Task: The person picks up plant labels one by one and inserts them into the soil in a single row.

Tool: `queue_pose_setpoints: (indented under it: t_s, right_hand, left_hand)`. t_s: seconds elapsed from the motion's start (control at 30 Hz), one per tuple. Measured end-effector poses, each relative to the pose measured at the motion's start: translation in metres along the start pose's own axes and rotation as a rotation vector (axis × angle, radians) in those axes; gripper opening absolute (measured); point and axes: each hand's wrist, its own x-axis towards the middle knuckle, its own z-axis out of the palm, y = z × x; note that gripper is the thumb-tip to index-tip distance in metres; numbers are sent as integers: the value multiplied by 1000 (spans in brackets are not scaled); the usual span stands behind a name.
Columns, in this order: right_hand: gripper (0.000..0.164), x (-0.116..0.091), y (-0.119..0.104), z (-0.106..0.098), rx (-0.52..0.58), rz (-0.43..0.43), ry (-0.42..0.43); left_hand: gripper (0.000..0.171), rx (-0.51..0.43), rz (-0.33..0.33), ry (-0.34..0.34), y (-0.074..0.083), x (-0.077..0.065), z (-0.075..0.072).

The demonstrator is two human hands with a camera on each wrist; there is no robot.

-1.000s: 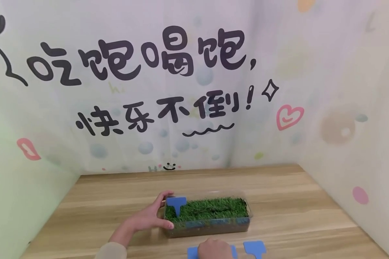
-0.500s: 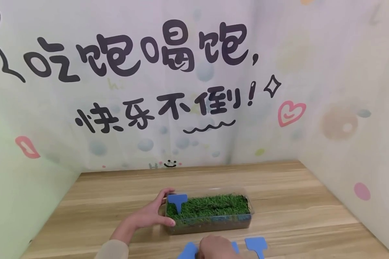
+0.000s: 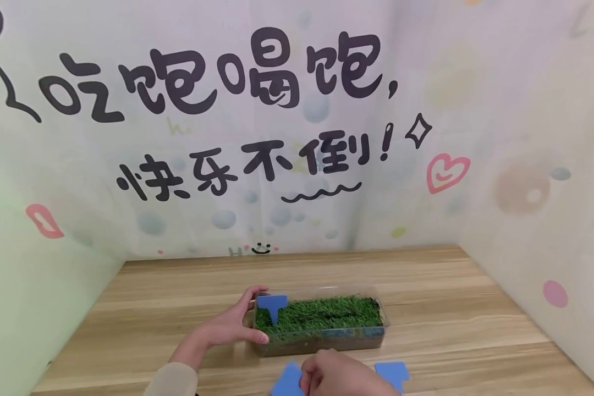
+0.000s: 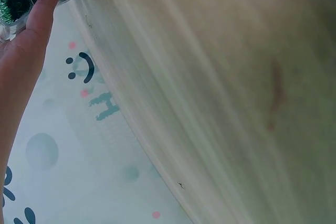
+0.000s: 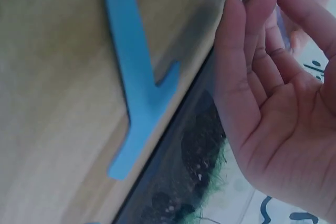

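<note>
A clear plastic box [image 3: 356,345] holds green artificial grass [image 3: 326,314] over a dark layer. My left hand [image 3: 230,325] grips its left end, thumb at the front wall and fingers behind. Inside that end, a blue T-shaped plant label [image 3: 273,303] stands upright. In front of the box, my right hand [image 3: 344,375] pinches another blue plant label [image 3: 288,380] between thumb and fingertips; the right wrist view shows only its thin edge. One more blue label [image 5: 137,103] lies flat on the table, just right of my right hand in the head view.
The wood-grain table [image 3: 455,319] runs back to a printed white cloth wall [image 3: 257,220] with black lettering. Pale side walls [image 3: 564,236] enclose it left and right. A beige sleeve [image 3: 172,379] covers my left forearm.
My right hand has picked up a blue label from the table, turning and tilting it to the left. My left hand keeps its grip on the box.
</note>
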Motion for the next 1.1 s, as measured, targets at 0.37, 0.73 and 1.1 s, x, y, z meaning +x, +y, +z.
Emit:
queue_pose_setpoints:
  t_s: [0.37,0.73,1.1]
  right_hand:
    - [8,-23,-56,-19,56,-118,56]
    - [14,-18,-67,-29,20,-254,231]
    - [16,-8,-76,-47,-14,-226,404]
  left_hand:
    - [98,-13,1,-7,0,1,-3]
    - [97,-14,13,-12,2,-1,-4]
    - [97,-35,-25,-21,7,-2,-2]
